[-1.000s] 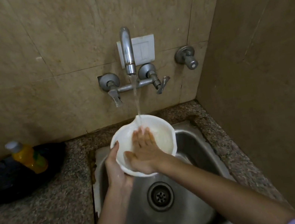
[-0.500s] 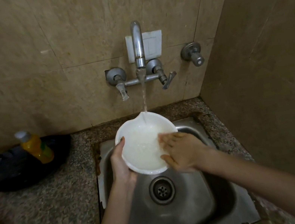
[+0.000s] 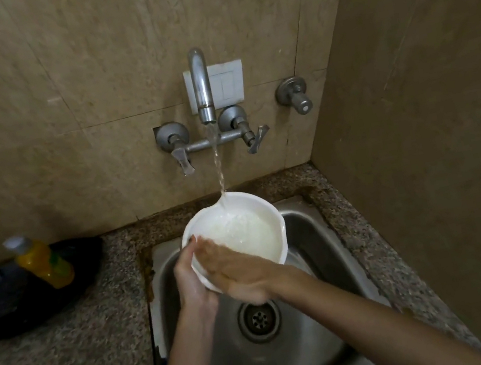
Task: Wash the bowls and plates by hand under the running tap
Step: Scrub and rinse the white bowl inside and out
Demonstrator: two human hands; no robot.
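Observation:
A white bowl [image 3: 247, 229] is held tilted over the steel sink [image 3: 309, 234], under the water stream falling from the wall tap [image 3: 202, 89]. Water hits the bowl's far rim and fills its inside. My left hand [image 3: 190, 281] grips the bowl's near left rim from outside. My right hand [image 3: 235, 270] lies flat, fingers together, across the bowl's near left inside and over its rim, blurred by motion.
A drain [image 3: 259, 319] sits in the sink's middle. On the speckled granite counter [image 3: 70, 357] to the left, a yellow soap bottle [image 3: 42, 262] lies in a black dish [image 3: 4, 307]. Tiled walls close off the back and right side.
My right hand slid from the bowl's right rim to its near left inside. The bowl stayed under the stream in my left hand.

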